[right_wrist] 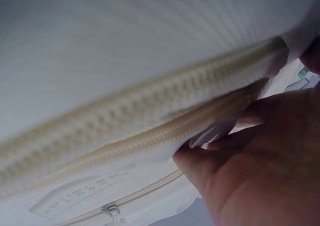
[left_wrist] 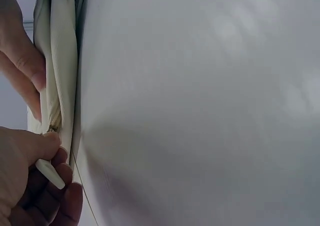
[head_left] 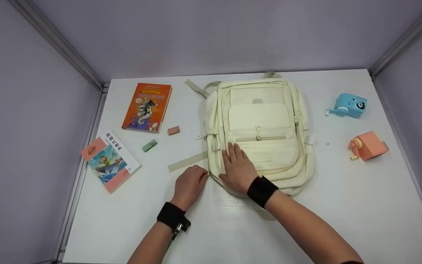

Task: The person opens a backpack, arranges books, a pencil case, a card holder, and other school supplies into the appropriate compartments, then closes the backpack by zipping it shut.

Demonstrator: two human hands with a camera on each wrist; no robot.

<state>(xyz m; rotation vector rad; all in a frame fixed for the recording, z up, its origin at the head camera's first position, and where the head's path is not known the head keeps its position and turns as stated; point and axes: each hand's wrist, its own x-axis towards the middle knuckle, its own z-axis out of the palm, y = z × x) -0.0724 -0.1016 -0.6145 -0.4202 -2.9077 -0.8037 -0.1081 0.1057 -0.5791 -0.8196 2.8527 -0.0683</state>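
A cream backpack (head_left: 262,117) lies flat on the white table with its front pockets facing up. At its lower left edge my left hand (head_left: 190,185) pinches a zipper pull (left_wrist: 50,174) between thumb and curled fingers; the pull's pale tab sticks out below the thumb in the left wrist view. My right hand (head_left: 239,169) rests on the bag's lower left front, fingers stretched toward the top. Zipper teeth (right_wrist: 150,103) run along the bag close to that hand in the right wrist view.
Left of the bag lie an orange book (head_left: 148,106), a second book (head_left: 110,161), a pink eraser (head_left: 173,130) and a green eraser (head_left: 150,145). On the right stand a blue pencil sharpener (head_left: 350,105) and a coral one (head_left: 370,146). Partition walls (head_left: 233,36) enclose the table.
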